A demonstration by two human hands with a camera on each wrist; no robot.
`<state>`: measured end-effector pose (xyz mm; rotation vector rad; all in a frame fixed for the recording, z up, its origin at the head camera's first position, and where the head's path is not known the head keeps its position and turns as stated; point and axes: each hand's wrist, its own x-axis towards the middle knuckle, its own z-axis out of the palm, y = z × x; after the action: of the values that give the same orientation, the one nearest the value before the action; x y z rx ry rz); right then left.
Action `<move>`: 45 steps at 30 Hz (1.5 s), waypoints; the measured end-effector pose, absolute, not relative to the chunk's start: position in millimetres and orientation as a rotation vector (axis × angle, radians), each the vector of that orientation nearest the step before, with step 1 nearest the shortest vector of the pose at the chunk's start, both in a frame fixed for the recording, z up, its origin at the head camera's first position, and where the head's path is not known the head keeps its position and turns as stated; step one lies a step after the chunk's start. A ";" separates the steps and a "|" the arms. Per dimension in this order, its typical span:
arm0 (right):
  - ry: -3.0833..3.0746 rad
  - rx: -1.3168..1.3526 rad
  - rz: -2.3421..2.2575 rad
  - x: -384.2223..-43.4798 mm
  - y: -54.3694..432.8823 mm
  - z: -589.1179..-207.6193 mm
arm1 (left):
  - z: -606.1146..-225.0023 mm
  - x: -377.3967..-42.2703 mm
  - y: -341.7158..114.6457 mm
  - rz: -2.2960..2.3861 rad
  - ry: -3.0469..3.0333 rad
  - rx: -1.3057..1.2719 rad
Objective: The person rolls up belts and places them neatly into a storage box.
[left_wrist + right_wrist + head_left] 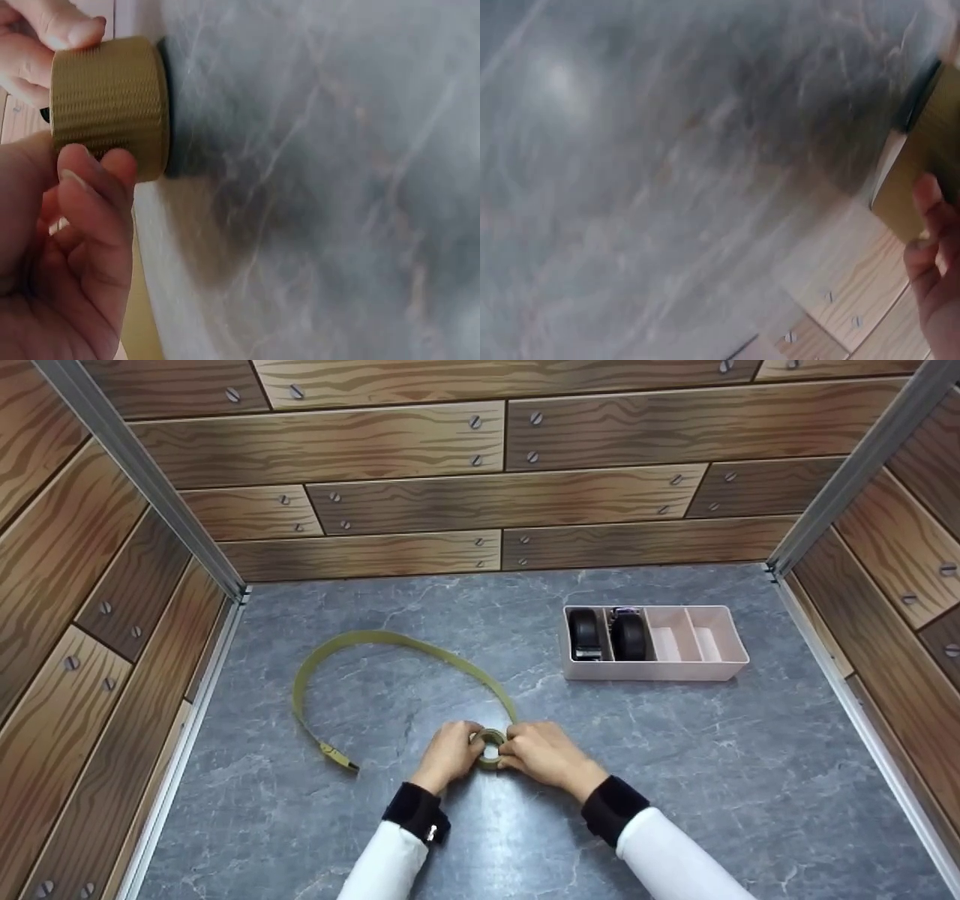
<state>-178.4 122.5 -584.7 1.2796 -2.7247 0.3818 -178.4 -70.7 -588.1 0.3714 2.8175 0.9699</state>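
Note:
An olive webbing belt [367,637] lies partly rolled up, its coil [489,765] standing on edge with a hollow middle. My left hand [452,751] pinches the coil from the left, and my right hand [546,751] holds it from the right. From the coil, the loose strap runs back and curves round to the left, ending in a buckle [335,753] with a dark tip. Ribbed layers of the coil [109,101] show between the fingers in the left wrist view. Only the edge of the belt [904,195] and some fingers appear in the right wrist view.
A pale pink divided box [652,670] stands at the back right. Its two left compartments hold rolled black belts [628,637], with metal buckle parts visible. Wood-patterned walls [405,502] enclose the grey marbled surface [750,780] at the back and both sides.

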 end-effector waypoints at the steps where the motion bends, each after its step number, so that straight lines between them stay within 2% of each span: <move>1: -2.722 1.241 0.372 -176.5 120.6 -585.8 | -588.4 -177.0 -69.2 0.999 2.828 0.317; 6: -2.696 1.138 0.388 -168.5 112.6 -590.3 | -586.8 -171.3 -62.2 1.136 2.793 0.060; 8: -2.707 1.153 0.418 -167.5 112.4 -589.4 | -584.9 -170.6 -61.4 1.146 2.762 0.038; 22: -2.774 1.475 0.605 -176.1 135.3 -586.3 | -582.3 -178.7 -75.9 0.817 2.687 0.656; 27: -2.725 1.532 0.587 -173.5 131.1 -587.0 | -584.3 -176.1 -75.6 0.819 2.679 0.639; 31: -2.713 1.402 0.531 -169.2 127.1 -589.2 | -589.2 -172.3 -72.3 0.906 2.750 0.446; 40: -2.755 0.873 0.489 -153.9 102.8 -592.6 | -593.1 -163.6 -59.3 1.220 2.875 0.014; 45: -2.811 0.768 0.491 -149.7 95.3 -589.7 | -593.7 -163.4 -55.4 1.158 2.991 0.023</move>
<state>-149.7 95.3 -589.7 0.7678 -2.8105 0.4913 -163.4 -55.4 -593.7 0.0234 2.9913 1.1584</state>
